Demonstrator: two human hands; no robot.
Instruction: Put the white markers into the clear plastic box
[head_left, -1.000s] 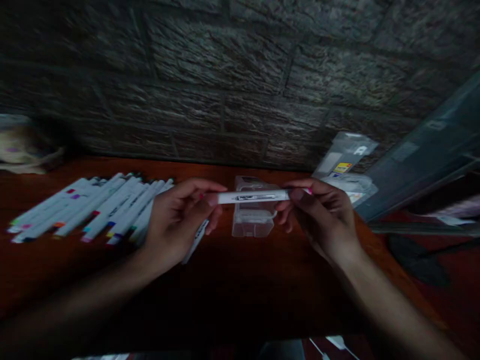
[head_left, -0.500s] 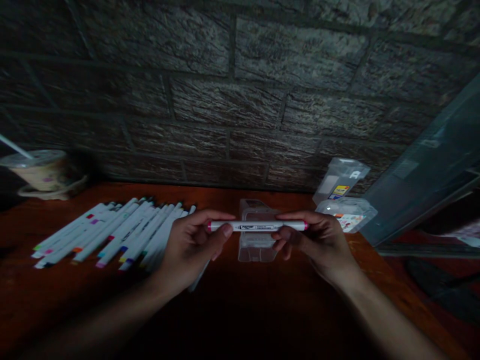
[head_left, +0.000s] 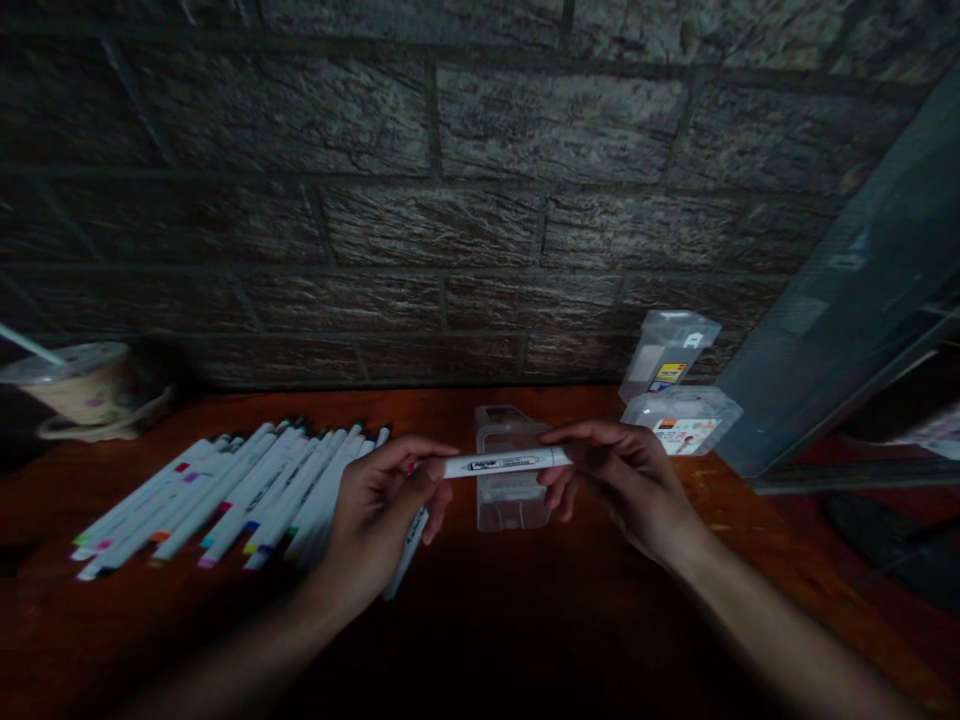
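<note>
A white marker pen (head_left: 506,462) with dark print along its barrel is held almost level between both hands. My left hand (head_left: 386,495) pinches its left end, where a bit of pink cap shows. Fingers and thumb of my right hand (head_left: 622,480) close on the other end and hide its cap. Behind the marker, a clear plastic case (head_left: 514,510) lies on the table. Another marker (head_left: 407,555) rests on the table, partly covered by my left hand. To the left lies a spread pile of white markers (head_left: 232,495) with differently coloured ends.
A lidded cup with a straw (head_left: 82,385) stands at the far left. At the right, a tall clear container (head_left: 667,350) and a clear labelled box (head_left: 686,420) stand near the table's back edge. A brick wall (head_left: 435,220) rises behind the wooden table (head_left: 600,630).
Both hands have shifted their grip on the marker, covering its pink ends more. It now tilts slightly, left end lower. The view has shifted a little.
</note>
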